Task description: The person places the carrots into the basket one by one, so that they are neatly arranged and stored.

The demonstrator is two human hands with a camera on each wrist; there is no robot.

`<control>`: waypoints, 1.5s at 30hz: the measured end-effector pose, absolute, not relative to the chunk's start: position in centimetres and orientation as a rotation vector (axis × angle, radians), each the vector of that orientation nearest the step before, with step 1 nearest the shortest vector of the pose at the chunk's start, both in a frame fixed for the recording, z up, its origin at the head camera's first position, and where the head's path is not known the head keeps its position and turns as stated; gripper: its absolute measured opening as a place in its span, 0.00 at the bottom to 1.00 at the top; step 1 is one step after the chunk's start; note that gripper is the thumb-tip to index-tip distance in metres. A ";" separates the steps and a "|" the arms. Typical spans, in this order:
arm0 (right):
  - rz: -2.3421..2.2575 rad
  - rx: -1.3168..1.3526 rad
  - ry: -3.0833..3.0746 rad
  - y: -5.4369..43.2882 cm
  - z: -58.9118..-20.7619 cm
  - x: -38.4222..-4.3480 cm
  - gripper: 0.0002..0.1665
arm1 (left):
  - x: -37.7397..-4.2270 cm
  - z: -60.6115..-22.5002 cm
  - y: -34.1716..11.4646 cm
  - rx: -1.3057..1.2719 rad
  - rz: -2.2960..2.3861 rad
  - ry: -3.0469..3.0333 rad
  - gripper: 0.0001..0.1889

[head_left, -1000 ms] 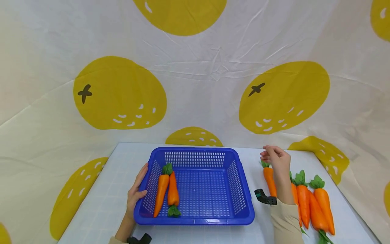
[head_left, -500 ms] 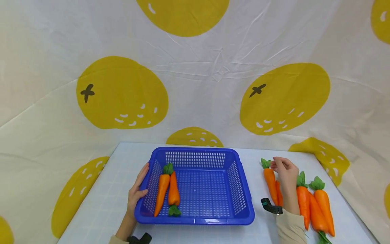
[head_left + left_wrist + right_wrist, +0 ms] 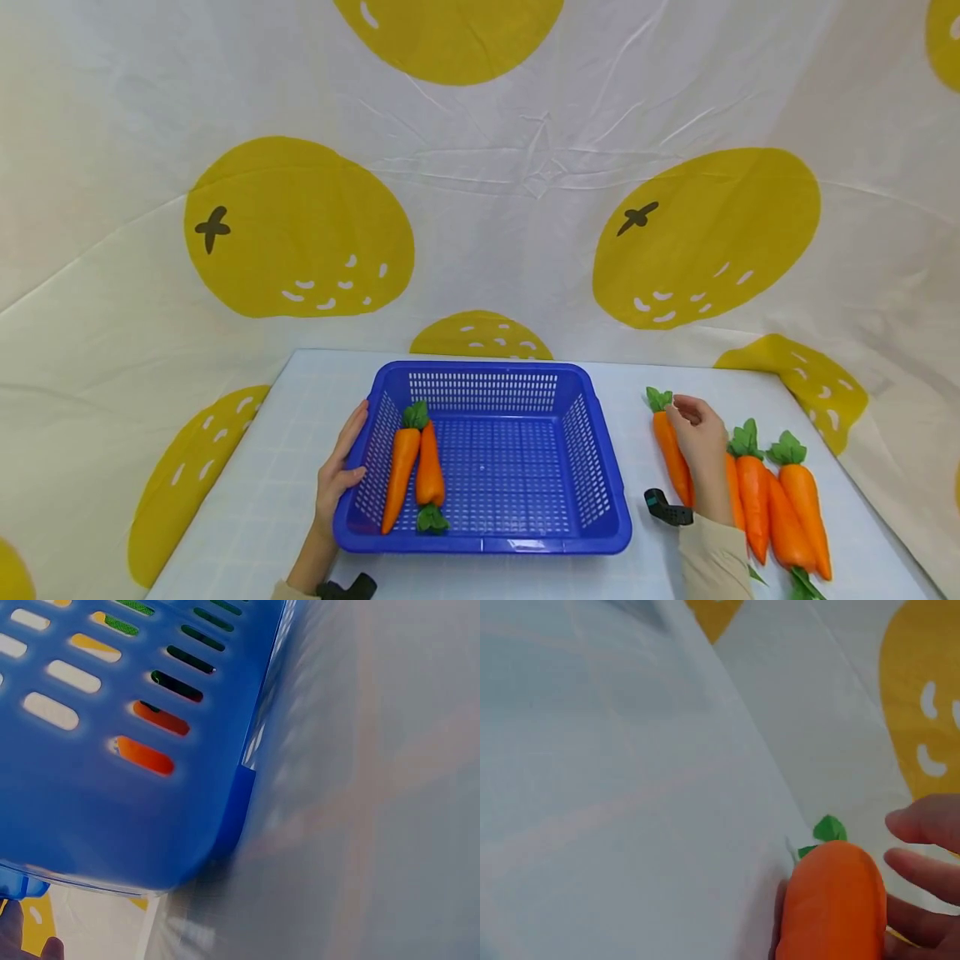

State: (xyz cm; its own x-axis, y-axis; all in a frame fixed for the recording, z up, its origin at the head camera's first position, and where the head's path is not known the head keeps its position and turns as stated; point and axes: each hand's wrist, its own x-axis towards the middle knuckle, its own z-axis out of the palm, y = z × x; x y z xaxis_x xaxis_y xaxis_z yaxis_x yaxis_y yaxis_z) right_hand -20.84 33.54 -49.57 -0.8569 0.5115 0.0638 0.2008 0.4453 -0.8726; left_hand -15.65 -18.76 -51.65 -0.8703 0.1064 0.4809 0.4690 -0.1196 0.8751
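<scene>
A blue plastic basket [image 3: 482, 543] with slotted walls stands on the table. Two carrots with green tops, a left carrot [image 3: 401, 479] and a right carrot [image 3: 430, 467], lie inside along its left side. My left hand [image 3: 333, 475] rests with straight fingers against the basket's left outer wall, thumb near the rim. To the right of the basket, my right hand [image 3: 701, 437] hovers at the upper part of the leftmost loose carrot [image 3: 667, 437]. In the right wrist view its fingers [image 3: 922, 874] are spread beside an orange carrot [image 3: 832, 907]; the thumb is hidden there.
Several more carrots [image 3: 752, 500] lie side by side to the right of my right forearm, one with its leaves toward me. The white table [image 3: 255, 500] ends at a cloth backdrop [image 3: 495, 233] printed with yellow fruit.
My right hand first moved right and toward me from above the leftmost loose carrot's leaves, then slightly back left against that carrot. The left hand and basket stay in place.
</scene>
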 end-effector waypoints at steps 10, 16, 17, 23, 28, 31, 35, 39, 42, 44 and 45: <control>1.204 -0.551 -2.603 33.8 -50.8 -20.8 0.33 | -15.5 -51.6 -18.7 -0.621 -2.075 -1.901 0.36; 1.171 -0.586 -2.591 33.5 -51.0 -20.9 0.32 | -15.4 -51.5 -18.8 -0.594 -2.072 -1.916 0.36; 1.177 -0.595 -2.587 33.4 -51.0 -20.9 0.32 | -15.4 -51.5 -18.8 -0.601 -2.075 -1.912 0.36; 1.217 -0.598 -2.547 33.5 -51.0 -21.0 0.32 | -15.6 -51.6 -18.8 -0.636 -2.086 -1.889 0.36; 1.235 -0.597 -2.509 33.5 -50.8 -20.9 0.31 | -15.5 -51.8 -18.7 -0.649 -2.108 -1.861 0.36; 1.268 -0.621 -2.453 33.5 -50.6 -20.7 0.30 | -15.6 -51.9 -18.6 -0.667 -2.111 -1.855 0.35; 1.344 -0.668 -2.393 33.5 -50.1 -20.4 0.30 | -15.6 -51.9 -18.6 -0.682 -2.106 -1.865 0.35; 1.481 -0.715 -2.340 33.3 -49.4 -20.2 0.32 | -15.7 -51.7 -18.6 -0.667 -2.093 -1.871 0.35; 1.570 -0.751 -2.293 33.2 -48.6 -20.1 0.35 | -15.8 -51.6 -18.7 -0.684 -2.095 -1.854 0.35; 1.621 -0.770 -2.267 33.1 -48.0 -20.0 0.36 | -15.8 -51.7 -18.8 -0.697 -2.094 -1.845 0.36; 1.651 -0.779 -2.253 33.1 -47.8 -20.0 0.36 | -15.8 -51.8 -18.8 -0.707 -2.095 -1.840 0.36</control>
